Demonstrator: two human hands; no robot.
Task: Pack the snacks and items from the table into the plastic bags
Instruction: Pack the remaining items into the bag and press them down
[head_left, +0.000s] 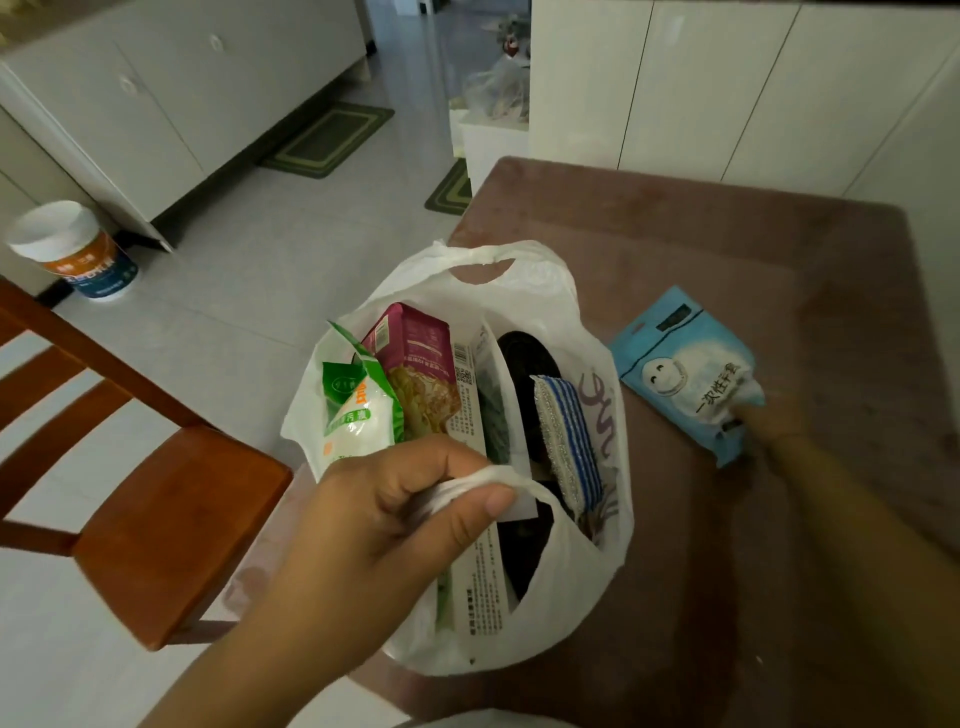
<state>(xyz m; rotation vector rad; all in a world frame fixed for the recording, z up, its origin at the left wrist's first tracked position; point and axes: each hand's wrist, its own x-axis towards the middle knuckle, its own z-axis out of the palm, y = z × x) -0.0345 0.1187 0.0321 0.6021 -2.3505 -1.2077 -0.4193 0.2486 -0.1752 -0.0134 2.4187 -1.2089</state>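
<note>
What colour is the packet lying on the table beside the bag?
Light blue, with a white smiling face; the head view shows the packet clearly.

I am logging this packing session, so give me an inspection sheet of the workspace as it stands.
Surface: brown table, bare apart from the bag and one packet.
Job's things: white plastic bag stands open, holding a green packet, a maroon packet, a white box and a striped sponge; a blue packet lies on the table to the right of the bag.
Clutter: nothing seen on the table.
Grippers: left hand has a grip on the bag's near handle; right hand touches the blue packet, blurred, grip unclear.
Cables: nothing seen.
Surroundings: wooden chair, bucket, floor mats, white cabinets.
</note>
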